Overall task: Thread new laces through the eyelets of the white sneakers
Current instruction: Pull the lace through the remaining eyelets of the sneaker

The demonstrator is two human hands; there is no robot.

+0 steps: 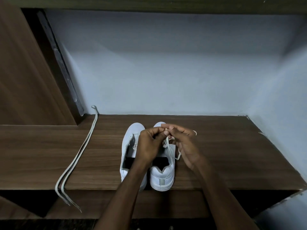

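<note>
1. Both hands raised together over the right sneaker (162, 175): left hand (149, 145) and right hand (184, 143) meeting at the fingertips, each pinching the end of a lace (167, 143).
2. Lace running down from the pinch toward the tongue area; how many eyelets already threaded, cannot tell, hidden by the hands.
3. Loose loop of the same lace showing just beside the right hand, trailing onto the desk (232, 155).
4. Both sneakers side by side near the front edge of the desk, heels toward the person; left sneaker (127, 146) apparently unlaced, partly covered by the left forearm.
5. Spare lace (79, 156) lying well apart toward the left edge, doubled, ends hanging over the front edge.
6. Likely step: aligning or evening the lace ends before feeding the next eyelet.
7. Risks, judged: uneven ends if one side gets pulled harder; tip slipping from the pinch and backing out of an eyelet; a twist in the flat lace; spare lace sliding off the front edge by its hanging weight; heels nudged over the front edge by a forearm.
</note>
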